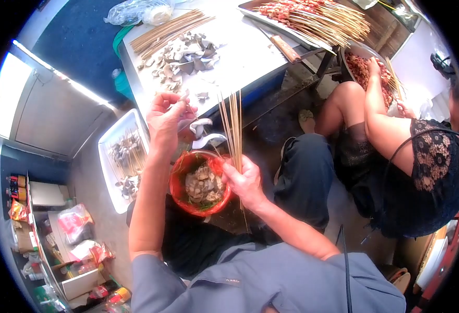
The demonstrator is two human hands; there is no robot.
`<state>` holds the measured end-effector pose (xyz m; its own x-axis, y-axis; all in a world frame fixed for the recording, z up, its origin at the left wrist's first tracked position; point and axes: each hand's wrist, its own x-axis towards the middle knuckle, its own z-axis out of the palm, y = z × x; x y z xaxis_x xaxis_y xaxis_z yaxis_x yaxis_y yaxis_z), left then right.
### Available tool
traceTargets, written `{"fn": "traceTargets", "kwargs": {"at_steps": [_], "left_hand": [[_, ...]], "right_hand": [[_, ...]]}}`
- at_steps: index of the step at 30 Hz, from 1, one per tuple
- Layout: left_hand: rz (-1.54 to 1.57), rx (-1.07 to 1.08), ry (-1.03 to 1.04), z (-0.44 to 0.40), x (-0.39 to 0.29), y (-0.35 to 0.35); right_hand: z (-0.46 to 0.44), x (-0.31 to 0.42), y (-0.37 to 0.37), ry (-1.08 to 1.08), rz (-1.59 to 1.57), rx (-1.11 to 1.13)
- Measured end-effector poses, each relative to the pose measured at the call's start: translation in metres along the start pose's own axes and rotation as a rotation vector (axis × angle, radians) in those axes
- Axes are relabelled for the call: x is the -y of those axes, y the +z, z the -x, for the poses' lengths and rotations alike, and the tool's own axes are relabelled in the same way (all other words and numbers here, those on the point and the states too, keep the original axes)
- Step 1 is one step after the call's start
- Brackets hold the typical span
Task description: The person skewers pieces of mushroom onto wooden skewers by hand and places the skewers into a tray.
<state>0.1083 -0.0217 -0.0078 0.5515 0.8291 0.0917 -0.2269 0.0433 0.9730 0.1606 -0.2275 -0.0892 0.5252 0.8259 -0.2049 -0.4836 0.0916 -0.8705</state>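
My left hand point(167, 115) is closed in a pinch at the upper end of a thin skewer. Grey-and-white mushroom pieces point(200, 125) are threaded on this skewer, which slants down toward my right hand point(245, 180). My right hand is wrapped round a bundle of long bamboo skewers point(233, 125) that point upward. Its fingers rest by the rim of a bucket lined with a red plastic bag point(180, 201). Inside the bag lie pale, cut pieces point(203, 185) with some green bits. More mushroom pieces point(187, 57) are heaped on the white table point(240, 68) ahead.
Bamboo skewers point(169, 31) lie at the table's far left. A knife with a wooden handle point(286, 49) sits near a tray of meat skewers point(313, 15). At left stands a white tray point(115, 193) with filled skewers. On the right, another person point(391, 125) reaches into a meat basin point(362, 52).
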Motion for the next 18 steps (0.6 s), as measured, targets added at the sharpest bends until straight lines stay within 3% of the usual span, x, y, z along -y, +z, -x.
{"fn": "traceTargets", "kwargs": {"at_steps": [12, 14, 15, 18], "left_hand": [[-0.361, 0.224, -0.018, -0.006, -0.006, -0.014], [-0.484, 0.346, -0.196, 0.004, -0.021, -0.005], [-0.628, 0.449, -0.059, 0.003, -0.021, -0.005], [-0.558, 0.448, -0.050, -0.005, -0.026, 0.000]], "right_hand": [[0.002, 0.003, 0.001, 0.016, -0.015, -0.010], [0.001, 0.005, -0.001, 0.018, -0.030, -0.019], [0.001, 0.007, -0.001, 0.015, -0.030, -0.044], [-0.003, 0.009, -0.003, -0.006, -0.042, -0.077]]}}
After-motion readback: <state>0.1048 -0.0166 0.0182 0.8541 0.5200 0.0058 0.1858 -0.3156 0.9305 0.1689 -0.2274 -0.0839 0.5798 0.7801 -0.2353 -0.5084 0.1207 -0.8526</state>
